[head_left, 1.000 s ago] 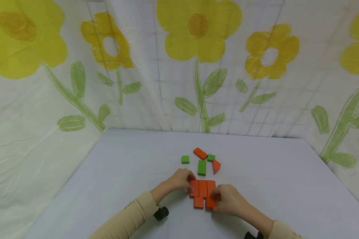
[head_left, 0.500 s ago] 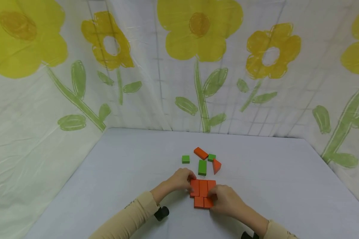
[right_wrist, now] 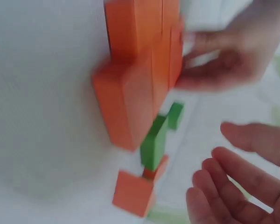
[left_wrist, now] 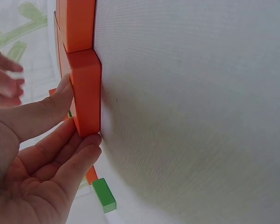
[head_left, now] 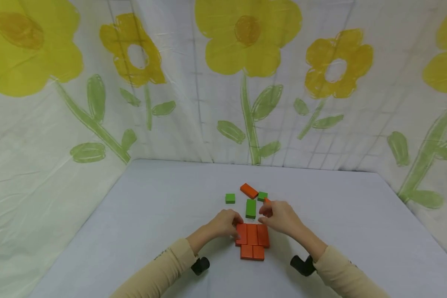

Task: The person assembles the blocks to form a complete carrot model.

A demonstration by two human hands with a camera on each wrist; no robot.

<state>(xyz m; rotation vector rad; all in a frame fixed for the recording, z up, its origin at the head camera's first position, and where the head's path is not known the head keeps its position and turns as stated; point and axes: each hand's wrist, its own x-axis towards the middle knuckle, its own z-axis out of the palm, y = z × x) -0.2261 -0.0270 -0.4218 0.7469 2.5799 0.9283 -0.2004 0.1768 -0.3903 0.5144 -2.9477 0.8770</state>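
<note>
Five pieces form a flat group on the white table: a row of three upright-lying orange-red blocks, with two shorter blocks (head_left: 252, 251) against its near side. My left hand (head_left: 225, 223) pinches the leftmost block (head_left: 241, 233) of that row; in the left wrist view its thumb lies on the block's top (left_wrist: 86, 93) and its fingertips meet the end. My right hand (head_left: 282, 216) hovers beyond the row's right end with fingers spread, nothing between them in the right wrist view. It mostly covers an orange triangular block (head_left: 267, 200) in the head view.
Behind the group lie a green rectangular block (head_left: 251, 209), a small green block (head_left: 230, 198) to the left, another small green block (head_left: 262, 196) and a tilted orange block (head_left: 249, 191). A flower-printed curtain (head_left: 223, 124) hangs at the table's far edge.
My right hand slid the lower right short block leftward against its neighbour, let go, and moved away toward the triangular block. My left hand stayed in place.
</note>
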